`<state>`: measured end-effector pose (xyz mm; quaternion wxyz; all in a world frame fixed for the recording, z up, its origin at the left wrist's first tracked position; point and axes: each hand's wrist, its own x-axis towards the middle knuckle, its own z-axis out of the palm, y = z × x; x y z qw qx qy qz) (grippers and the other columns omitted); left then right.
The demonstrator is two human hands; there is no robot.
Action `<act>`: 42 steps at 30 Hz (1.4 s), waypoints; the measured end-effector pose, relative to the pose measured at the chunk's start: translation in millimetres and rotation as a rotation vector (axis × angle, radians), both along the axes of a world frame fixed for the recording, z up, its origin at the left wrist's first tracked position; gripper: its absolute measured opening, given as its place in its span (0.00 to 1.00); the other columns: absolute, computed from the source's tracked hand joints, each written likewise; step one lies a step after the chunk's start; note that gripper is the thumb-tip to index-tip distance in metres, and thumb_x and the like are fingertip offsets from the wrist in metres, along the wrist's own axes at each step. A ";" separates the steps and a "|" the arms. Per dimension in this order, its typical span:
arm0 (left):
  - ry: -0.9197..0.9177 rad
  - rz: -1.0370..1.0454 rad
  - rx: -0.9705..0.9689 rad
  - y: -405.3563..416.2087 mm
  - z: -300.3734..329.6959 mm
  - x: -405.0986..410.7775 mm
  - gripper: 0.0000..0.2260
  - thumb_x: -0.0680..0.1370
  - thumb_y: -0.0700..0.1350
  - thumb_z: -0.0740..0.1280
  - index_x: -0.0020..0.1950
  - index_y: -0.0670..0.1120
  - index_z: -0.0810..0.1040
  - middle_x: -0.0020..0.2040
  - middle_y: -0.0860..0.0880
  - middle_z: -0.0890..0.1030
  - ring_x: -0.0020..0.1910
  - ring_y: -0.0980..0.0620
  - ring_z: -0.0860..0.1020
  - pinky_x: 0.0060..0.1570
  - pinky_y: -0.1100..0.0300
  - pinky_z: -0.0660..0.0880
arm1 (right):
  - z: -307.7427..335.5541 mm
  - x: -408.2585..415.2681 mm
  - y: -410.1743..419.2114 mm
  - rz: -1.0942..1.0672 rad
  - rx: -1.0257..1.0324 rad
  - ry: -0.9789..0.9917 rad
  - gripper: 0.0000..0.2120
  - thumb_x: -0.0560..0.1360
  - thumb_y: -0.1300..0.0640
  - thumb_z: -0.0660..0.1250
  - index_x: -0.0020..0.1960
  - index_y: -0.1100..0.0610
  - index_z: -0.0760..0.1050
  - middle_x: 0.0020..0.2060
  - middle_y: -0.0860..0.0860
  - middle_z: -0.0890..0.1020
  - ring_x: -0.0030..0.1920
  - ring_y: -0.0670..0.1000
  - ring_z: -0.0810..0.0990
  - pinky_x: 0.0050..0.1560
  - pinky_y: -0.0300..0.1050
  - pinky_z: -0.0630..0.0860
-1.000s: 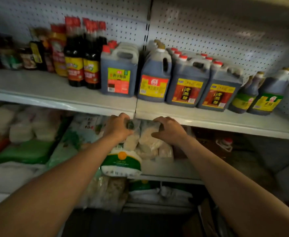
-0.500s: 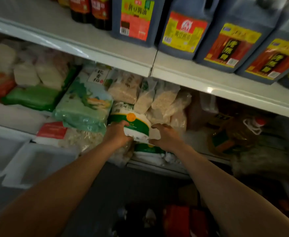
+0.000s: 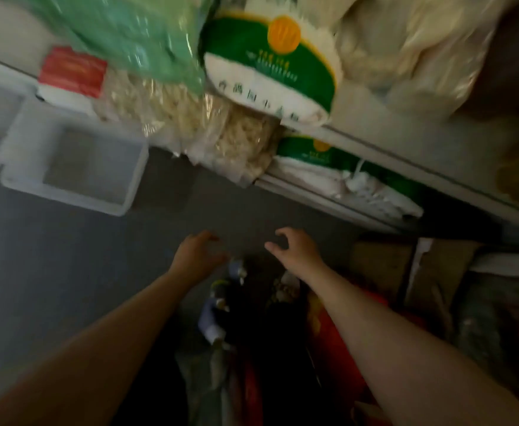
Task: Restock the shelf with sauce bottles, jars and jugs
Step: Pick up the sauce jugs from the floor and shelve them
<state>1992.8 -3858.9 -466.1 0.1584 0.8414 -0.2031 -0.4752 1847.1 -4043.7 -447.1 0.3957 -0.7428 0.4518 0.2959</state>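
two hands reach down toward the floor (image 3: 67, 272), and neither holds anything: our left hand (image 3: 195, 256) hangs with loosely bent fingers, our right hand (image 3: 295, 250) is spread with thumb and fingers curved apart, as if shaped for a neck or a cap. both are released, well apart from each other.

the stock we want sits just below them: a dark cluster of bottles (image 3: 221, 302) on the floor, pale caps catching a little light, with something red (image 3: 338, 339) beside it. it is dim and blurred down there, so we cannot tell how many bottles there are, nor what holds them.

above, the shelf (image 3: 405, 142) carries the rice bag (image 3: 270, 66), the noodle packs (image 3: 190, 118) and a green bag (image 3: 135, 32); a clear bin (image 3: 77, 167) juts out to the left.

we judge the step to be picking up the next bottle. to do it well we slow down before contact, since we see so little. we close on one bottle's body or neck rather than its cap, and steady it with the other hand if it feels heavy or slick. we lift straight up so that neighbours do not topple, and we mind the overhanging noodle packs and the shelf edge on the way up.
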 end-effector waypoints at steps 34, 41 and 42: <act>0.557 0.099 -0.291 -15.7 -385.9 -52.1 0.07 0.79 0.42 0.69 0.56 0.45 0.76 0.51 0.50 0.80 0.51 0.58 0.78 0.55 0.61 0.73 | -348.1 -55.0 90.7 -0.914 0.204 -0.280 0.06 0.80 0.43 0.64 0.48 0.44 0.76 0.48 0.39 0.79 0.50 0.37 0.78 0.47 0.32 0.72; 0.512 0.352 -0.274 -38.0 -384.0 -45.7 0.06 0.82 0.45 0.63 0.58 0.47 0.74 0.46 0.53 0.78 0.44 0.65 0.78 0.42 0.70 0.75 | -367.4 -39.1 57.6 -0.806 0.321 -0.327 0.21 0.70 0.35 0.70 0.55 0.48 0.75 0.60 0.49 0.80 0.62 0.47 0.78 0.56 0.44 0.74; 0.523 0.383 -0.257 -38.4 -382.9 -44.0 0.07 0.82 0.47 0.64 0.58 0.47 0.75 0.48 0.52 0.79 0.49 0.59 0.78 0.49 0.64 0.77 | -370.1 -37.3 55.1 -0.801 0.308 -0.317 0.18 0.73 0.38 0.70 0.55 0.48 0.76 0.59 0.48 0.80 0.61 0.47 0.78 0.54 0.44 0.74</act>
